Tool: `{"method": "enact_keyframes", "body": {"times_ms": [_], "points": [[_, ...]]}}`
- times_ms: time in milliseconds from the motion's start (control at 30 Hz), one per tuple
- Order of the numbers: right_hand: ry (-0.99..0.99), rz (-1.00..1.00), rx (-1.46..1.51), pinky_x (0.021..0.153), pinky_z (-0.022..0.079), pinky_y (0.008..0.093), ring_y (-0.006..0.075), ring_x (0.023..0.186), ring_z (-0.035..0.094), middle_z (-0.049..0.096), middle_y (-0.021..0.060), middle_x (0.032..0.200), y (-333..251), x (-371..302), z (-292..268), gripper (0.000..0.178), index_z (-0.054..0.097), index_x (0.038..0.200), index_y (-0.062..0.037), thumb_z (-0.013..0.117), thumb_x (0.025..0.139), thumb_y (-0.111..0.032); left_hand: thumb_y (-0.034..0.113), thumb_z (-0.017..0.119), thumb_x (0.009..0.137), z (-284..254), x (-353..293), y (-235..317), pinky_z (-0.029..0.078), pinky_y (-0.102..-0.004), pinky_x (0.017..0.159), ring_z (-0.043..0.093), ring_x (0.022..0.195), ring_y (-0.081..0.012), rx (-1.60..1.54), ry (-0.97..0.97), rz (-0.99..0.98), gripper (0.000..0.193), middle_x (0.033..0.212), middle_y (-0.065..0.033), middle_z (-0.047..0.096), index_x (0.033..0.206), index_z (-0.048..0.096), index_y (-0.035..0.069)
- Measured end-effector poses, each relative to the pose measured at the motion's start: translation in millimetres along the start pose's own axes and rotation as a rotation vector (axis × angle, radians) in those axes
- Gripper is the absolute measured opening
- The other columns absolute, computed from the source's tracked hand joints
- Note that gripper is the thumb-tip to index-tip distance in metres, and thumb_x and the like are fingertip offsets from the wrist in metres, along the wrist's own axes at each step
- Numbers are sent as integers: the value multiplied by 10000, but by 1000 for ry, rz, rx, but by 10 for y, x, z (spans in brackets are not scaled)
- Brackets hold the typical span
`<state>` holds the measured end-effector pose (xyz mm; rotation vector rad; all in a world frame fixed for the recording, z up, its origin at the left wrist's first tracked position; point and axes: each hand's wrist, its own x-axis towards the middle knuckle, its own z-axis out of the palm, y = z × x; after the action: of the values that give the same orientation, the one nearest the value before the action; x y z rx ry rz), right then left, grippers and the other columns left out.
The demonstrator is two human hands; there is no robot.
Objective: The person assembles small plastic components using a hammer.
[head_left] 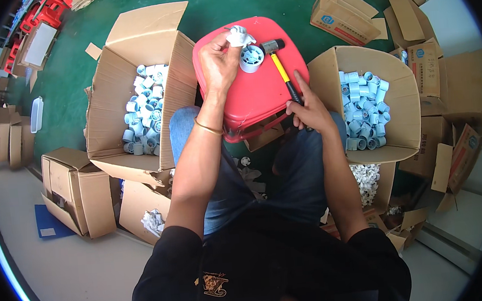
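On the red plastic stool point(248, 96) stands a pale blue round plastic fitting point(252, 66), its spoked inside facing up. My left hand point(217, 63) is closed on a white plastic part point(240, 36) just above and beside that fitting. A hammer point(279, 65) with a dark head and a yellow and black handle lies across the stool's right side. Around the lower end of its handle is my right hand point(310, 113), with the index finger stretched along the handle; part of its grip is hidden.
Cardboard boxes full of pale blue fittings flank the stool, a left box point(127, 111) and a right box point(380, 83). White parts point(366, 180) fill a lower box at right. A closed carton point(344, 15) lies on the green floor point(229, 4) beyond.
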<state>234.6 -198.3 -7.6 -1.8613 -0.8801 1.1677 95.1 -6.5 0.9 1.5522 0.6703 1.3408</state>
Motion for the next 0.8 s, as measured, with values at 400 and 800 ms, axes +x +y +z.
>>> {"method": "enact_keyframes", "body": {"times_ms": [400, 800], "points": [[-53, -61, 111, 363, 293, 220, 85, 432, 437, 591, 71, 715, 73, 35, -12, 677, 187, 1556, -150, 517, 965, -136, -48, 628, 834, -61, -12, -38, 465, -186, 620, 608, 715, -72, 161, -146, -49, 190, 850, -47, 720, 1000, 715, -21], [-33, -38, 64, 363, 294, 223, 87, 436, 435, 595, 75, 719, 58, 31, -1, 685, 194, 1555, -153, 532, 959, -148, 14, 646, 843, -39, -5, 60, 384, -200, 481, 486, 544, -52, 23, -103, 8, 125, 694, -7, 665, 930, 731, -10]]}}
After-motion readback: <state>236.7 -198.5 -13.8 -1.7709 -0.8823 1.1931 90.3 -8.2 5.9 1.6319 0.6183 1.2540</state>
